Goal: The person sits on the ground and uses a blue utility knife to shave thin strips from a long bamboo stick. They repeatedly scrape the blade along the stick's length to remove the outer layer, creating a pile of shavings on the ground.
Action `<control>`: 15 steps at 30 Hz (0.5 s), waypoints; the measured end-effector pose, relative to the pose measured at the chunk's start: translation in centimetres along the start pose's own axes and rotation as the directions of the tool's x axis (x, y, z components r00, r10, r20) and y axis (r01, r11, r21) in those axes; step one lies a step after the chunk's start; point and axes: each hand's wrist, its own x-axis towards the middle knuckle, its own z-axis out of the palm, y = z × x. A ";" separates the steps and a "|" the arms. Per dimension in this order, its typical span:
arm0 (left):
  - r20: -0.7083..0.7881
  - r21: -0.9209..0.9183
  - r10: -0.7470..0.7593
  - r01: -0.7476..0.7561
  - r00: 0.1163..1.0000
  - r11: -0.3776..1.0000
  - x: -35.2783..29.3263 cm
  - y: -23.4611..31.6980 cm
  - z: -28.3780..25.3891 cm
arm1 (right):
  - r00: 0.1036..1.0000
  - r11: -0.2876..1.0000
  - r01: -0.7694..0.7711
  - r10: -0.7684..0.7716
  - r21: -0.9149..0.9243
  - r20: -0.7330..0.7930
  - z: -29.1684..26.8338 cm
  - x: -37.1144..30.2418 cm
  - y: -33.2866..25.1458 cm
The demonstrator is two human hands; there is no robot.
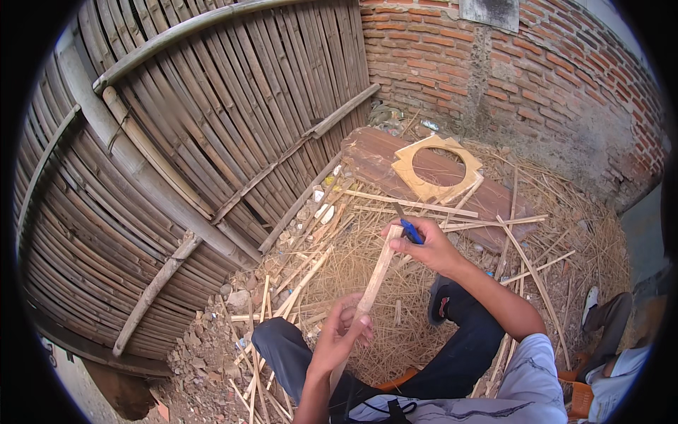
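Note:
A flat, pale bamboo strip (380, 274) slants up and away from my lap between my two hands. My left hand (339, 333) is closed around its lower part, with the thumb pressed on the strip. At the upper end, my right hand (432, 249) pinches the strip and also grips a blue-handled utility knife (410, 232). The knife's dark blade points up and to the left, beside the strip's tip. Fine straw-like shavings (399, 350) cover the ground beneath my hands, between my bent legs.
Loose bamboo strips (540, 279) lie scattered around me. Farther off, a yellowish panel with a round hole (411, 178) rests on a brown board (367, 152). A bamboo fence (233, 106) stands left, a brick wall (424, 56) behind. Another person's leg (609, 321) shows at right, near an orange seat (581, 400).

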 end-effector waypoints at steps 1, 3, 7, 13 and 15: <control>-0.024 0.058 0.053 -0.051 0.998 0.997 0.0 0.4 0.5 | 1.000 1.000 -0.003 0.003 0.007 0.002 0.0 0.0 0.0; -0.074 0.127 0.068 -0.058 0.995 0.990 0.4 -0.8 0.5 | 1.000 1.000 -0.008 0.008 0.020 0.005 0.0 0.0 -0.2; -0.135 0.174 0.201 -0.176 0.970 0.969 0.6 -1.8 1.2 | 1.000 1.000 0.010 -0.010 -0.016 -0.001 0.0 0.1 -0.3; -0.154 0.279 0.200 -0.151 0.968 0.948 1.0 -1.9 1.1 | 0.999 0.996 0.043 -0.044 -0.082 -0.014 -0.2 0.0 -0.1; -0.165 0.281 0.203 -0.151 0.965 0.948 0.8 -1.4 1.3 | 0.994 0.990 0.094 -0.099 -0.101 -0.052 0.3 -0.1 -0.1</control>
